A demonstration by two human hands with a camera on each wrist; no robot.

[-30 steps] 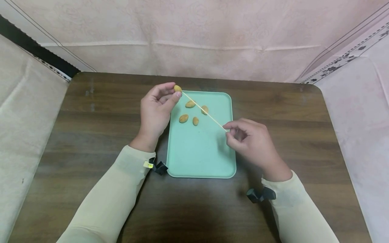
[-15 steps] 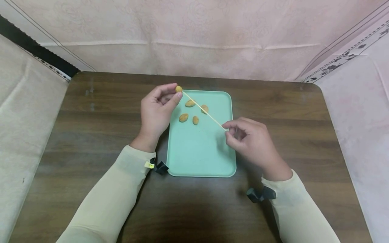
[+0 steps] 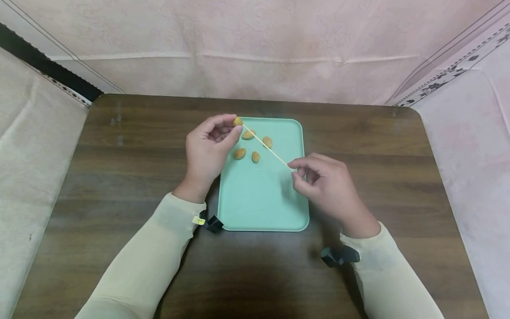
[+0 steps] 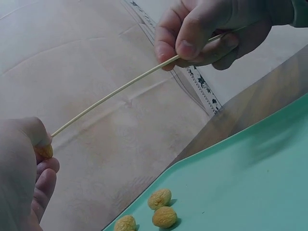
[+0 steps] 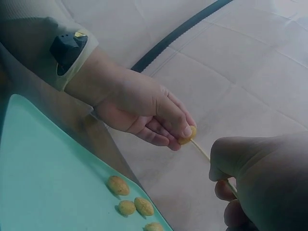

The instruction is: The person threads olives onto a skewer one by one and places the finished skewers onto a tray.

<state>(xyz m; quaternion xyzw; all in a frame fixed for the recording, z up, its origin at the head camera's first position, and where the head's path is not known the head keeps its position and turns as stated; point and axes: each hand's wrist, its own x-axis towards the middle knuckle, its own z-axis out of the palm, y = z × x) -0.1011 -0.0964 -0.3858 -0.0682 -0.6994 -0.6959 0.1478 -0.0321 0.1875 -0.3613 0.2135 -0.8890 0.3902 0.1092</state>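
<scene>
My left hand (image 3: 207, 148) pinches a small wrinkled yellow-brown fruit (image 3: 237, 121) between thumb and fingertips, over the tray's far left corner. A thin wooden skewer (image 3: 266, 146) slants from that fruit down to my right hand (image 3: 324, 184), whose thumb and fingers grip its other end. In the right wrist view, the skewer's tip meets the side of the held fruit (image 5: 186, 136); how deep it goes in, I cannot tell. Several similar fruits, among them one oval fruit (image 3: 239, 153), lie on the green tray (image 3: 263, 199) below the skewer.
The tray rests on a dark brown wooden table (image 3: 131, 186). Pale cloth (image 3: 255, 53) hangs behind the table, and more covers both sides. A small black camera (image 3: 214, 224) is worn at the left wrist, another dark camera (image 3: 339, 256) at the right.
My left hand, with the fruit, has shifted slightly right and toward me. My right hand has moved a little left, so the stretch of skewer showing between the hands is shorter.
</scene>
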